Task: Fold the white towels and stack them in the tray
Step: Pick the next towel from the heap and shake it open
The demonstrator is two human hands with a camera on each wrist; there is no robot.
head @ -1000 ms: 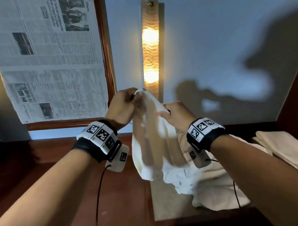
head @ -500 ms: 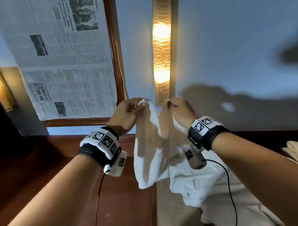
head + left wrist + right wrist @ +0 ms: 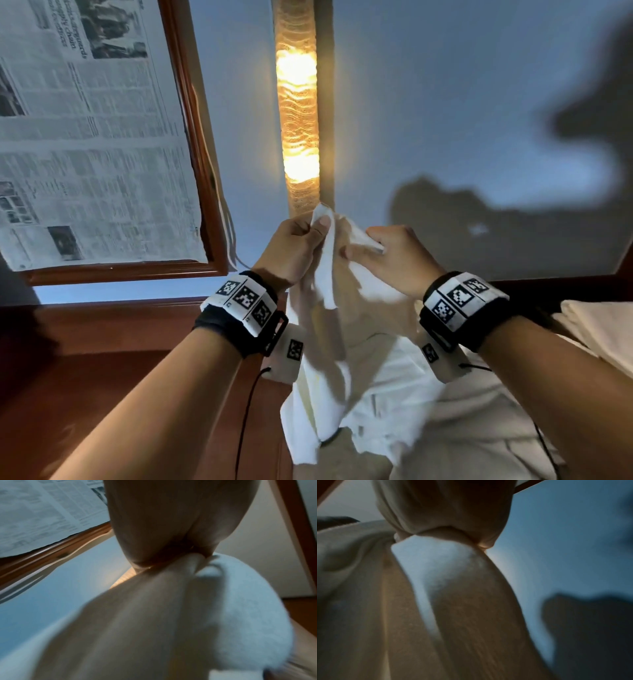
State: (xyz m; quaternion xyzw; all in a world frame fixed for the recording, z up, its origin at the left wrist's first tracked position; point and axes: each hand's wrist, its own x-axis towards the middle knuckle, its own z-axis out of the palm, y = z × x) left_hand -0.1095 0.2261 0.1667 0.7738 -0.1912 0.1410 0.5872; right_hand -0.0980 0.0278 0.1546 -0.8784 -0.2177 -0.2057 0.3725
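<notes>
Head view, centre frame: I read the left hand (image 3: 294, 250) and right hand (image 3: 394, 260) as both pinching the top edge of a white towel (image 3: 329, 359), held high so it hangs free below them to find corners, above the towel heap (image 3: 428, 411) at lower right. Left wrist view: left fingers (image 3: 163, 527) at top centre clamp a bunch of cloth directly beneath. Right wrist view: right fingers (image 3: 447, 513) at top squeeze gathered towel, cloth hanging down-frame; no tray visible.
</notes>
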